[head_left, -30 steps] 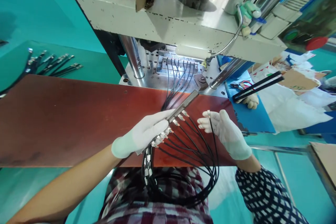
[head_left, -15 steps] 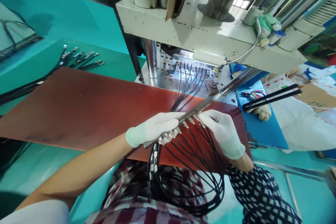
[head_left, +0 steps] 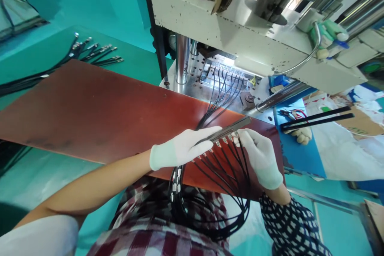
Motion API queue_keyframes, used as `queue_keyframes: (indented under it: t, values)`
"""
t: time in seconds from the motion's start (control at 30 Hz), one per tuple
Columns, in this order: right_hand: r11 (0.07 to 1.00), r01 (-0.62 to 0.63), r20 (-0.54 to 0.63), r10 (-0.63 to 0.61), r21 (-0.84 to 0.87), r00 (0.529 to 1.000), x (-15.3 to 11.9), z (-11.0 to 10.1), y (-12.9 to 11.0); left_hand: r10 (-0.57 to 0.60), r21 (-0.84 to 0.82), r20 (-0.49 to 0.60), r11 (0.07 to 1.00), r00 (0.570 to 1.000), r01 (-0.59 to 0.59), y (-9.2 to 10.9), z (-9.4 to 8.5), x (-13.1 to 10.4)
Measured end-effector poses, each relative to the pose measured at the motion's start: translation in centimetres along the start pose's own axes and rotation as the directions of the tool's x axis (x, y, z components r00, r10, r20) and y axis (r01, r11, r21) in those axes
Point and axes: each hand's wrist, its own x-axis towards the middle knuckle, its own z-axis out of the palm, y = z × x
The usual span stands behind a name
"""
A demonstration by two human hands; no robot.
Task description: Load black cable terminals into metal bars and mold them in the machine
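My gloved left hand [head_left: 192, 144] is closed round a slim metal bar [head_left: 237, 127], its thumb along the near side and fingers behind. Small metal connectors sit in a row along the bar's near edge, each on a thin black cable [head_left: 220, 164]. At the bar's right end, my gloved right hand [head_left: 259, 154] pinches one of the end connectors between thumb and forefinger; the fingertips partly hide it. Below, the cables curve down into a coiled bundle [head_left: 210, 230] over my lap, with more metal ends [head_left: 176, 180] at its left side.
A press [head_left: 228, 28] stands ahead, with black cables [head_left: 222, 96] running from its lit metal fixture [head_left: 207, 78]. The brown board [head_left: 105, 116] spans the front. Finished-looking cable ends [head_left: 96, 53] lie at far left. Pliers [head_left: 294, 114], a glove [head_left: 301, 135] and two black strips [head_left: 318, 118] lie right.
The view has shifted a little. My left hand has slid along and flattened over the bar, covering more of the left connectors. My right hand stays at the right end.
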Motion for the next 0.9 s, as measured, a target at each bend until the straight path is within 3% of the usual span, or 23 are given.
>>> queue_keyframes:
  t: [0.17, 0.3, 0.4, 0.57, 0.73, 0.83, 0.9]
  values:
    - [0.933, 0.215, -0.094, -0.251, -0.289, 0.964, -1.0, 0.2, 0.8, 0.003, -0.04, 0.006, 0.999, 1.0, -0.003, 0.3, 0.0, 0.0]
    - [0.761, 0.286, -0.175, -0.461, -0.583, 0.87, -1.0, 1.1, 0.7, -0.018, -0.067, 0.0, 0.998, 1.0, 0.018, 0.4, 0.1, -0.1]
    - [0.631, 0.305, -0.152, -0.564, -0.713, 0.812, -0.6, 1.4, 0.5, -0.007, -0.079, -0.017, 0.997, 1.0, 0.006, 0.4, 0.2, -0.1]
    - [0.569, 0.329, -0.116, -0.609, -0.754, 0.785, -0.3, 1.2, 0.7, 0.004, -0.065, -0.028, 0.998, 1.0, -0.005, 0.1, 0.3, -0.1]
    - [0.607, 0.315, -0.142, -0.585, -0.729, 0.798, -1.3, 0.7, 0.7, -0.024, -0.075, 0.003, 0.997, 1.0, 0.024, 0.2, 0.3, 0.0]
    - [0.515, 0.315, -0.116, -0.643, -0.797, 0.757, -2.0, 0.7, 0.1, -0.023, -0.087, -0.021, 0.996, 1.0, 0.021, 0.3, 0.4, 0.0]
    - [0.456, 0.325, -0.057, -0.647, -0.828, 0.761, -2.1, 0.9, -0.3, -0.03, -0.09, -0.043, 0.996, 0.999, 0.026, 0.3, 0.4, 0.0]
